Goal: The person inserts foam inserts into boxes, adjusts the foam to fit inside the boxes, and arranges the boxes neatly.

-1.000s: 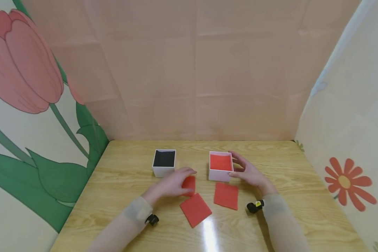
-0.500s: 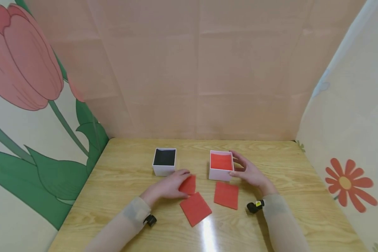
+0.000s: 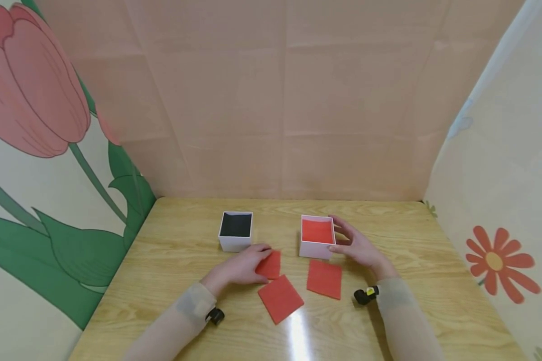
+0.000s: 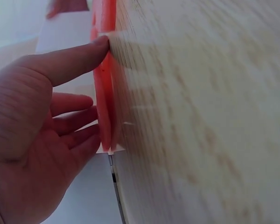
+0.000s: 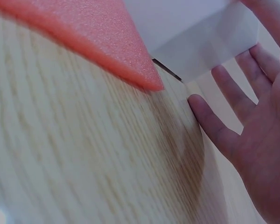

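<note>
My left hand [image 3: 240, 265] is low over the table, its thumb and fingertips at opposite edges of a red foam square [image 3: 272, 264], partly covered by the hand. In the left wrist view the thumb presses the edge of the red foam, and the other fingers touch its side. My right hand [image 3: 359, 246] holds the right side of a white box [image 3: 315, 249], thumb near the front corner and fingers behind. Red foam [image 3: 317, 231] shows inside this box. Two more red foam squares lie flat, one in front of the box [image 3: 324, 280], one nearer the middle [image 3: 281, 299].
A second white box [image 3: 235, 244] with black foam [image 3: 236, 225] inside stands left of the first, just beyond my left hand. The wooden table [image 3: 180, 225] meets a pinkish backdrop [image 3: 271, 125] behind, with flower-printed walls at both sides.
My left hand has shifted slightly left and down, from hovering over the red foam square to holding its edges. The right hand and the boxes stay where they were.
</note>
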Action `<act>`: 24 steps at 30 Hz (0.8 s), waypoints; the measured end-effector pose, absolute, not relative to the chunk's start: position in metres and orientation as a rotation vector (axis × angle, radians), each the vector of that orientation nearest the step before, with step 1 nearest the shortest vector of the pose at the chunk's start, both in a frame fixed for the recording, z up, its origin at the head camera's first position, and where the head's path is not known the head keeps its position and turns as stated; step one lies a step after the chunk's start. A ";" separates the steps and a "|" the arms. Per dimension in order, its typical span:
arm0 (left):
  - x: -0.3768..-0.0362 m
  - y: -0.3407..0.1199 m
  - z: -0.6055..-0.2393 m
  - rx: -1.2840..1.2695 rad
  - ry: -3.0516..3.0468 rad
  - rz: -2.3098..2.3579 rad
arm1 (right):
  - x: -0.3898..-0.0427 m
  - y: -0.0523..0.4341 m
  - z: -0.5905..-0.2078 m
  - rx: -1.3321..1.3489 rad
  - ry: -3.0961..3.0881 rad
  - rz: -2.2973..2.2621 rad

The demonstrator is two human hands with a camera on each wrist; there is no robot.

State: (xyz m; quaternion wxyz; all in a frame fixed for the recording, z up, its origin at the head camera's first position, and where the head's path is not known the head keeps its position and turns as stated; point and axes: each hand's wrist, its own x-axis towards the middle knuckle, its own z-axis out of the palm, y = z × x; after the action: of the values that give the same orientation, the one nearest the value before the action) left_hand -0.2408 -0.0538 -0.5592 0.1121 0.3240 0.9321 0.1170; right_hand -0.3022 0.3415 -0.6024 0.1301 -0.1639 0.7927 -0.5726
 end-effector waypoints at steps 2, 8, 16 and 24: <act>-0.241 -0.054 -0.559 0.957 2.741 0.354 | -0.303 0.342 -0.603 -0.489 2.300 -1.667; -0.240 -0.053 -0.558 0.968 2.750 0.412 | -0.304 0.341 -0.603 -0.521 2.289 -1.669; -0.241 -0.050 -0.557 0.947 2.793 0.495 | -0.305 0.341 -0.605 -0.511 2.278 -1.676; -0.242 -0.042 -0.551 0.970 2.822 0.587 | -0.305 0.342 -0.604 -0.495 2.291 -1.665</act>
State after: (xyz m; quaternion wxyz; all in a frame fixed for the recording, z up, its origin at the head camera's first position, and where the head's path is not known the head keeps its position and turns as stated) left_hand -0.2424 -0.0418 -0.5514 0.0502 0.3186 0.9267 0.1927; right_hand -0.3048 0.3420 -0.6039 0.1327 -0.1707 0.7898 -0.5740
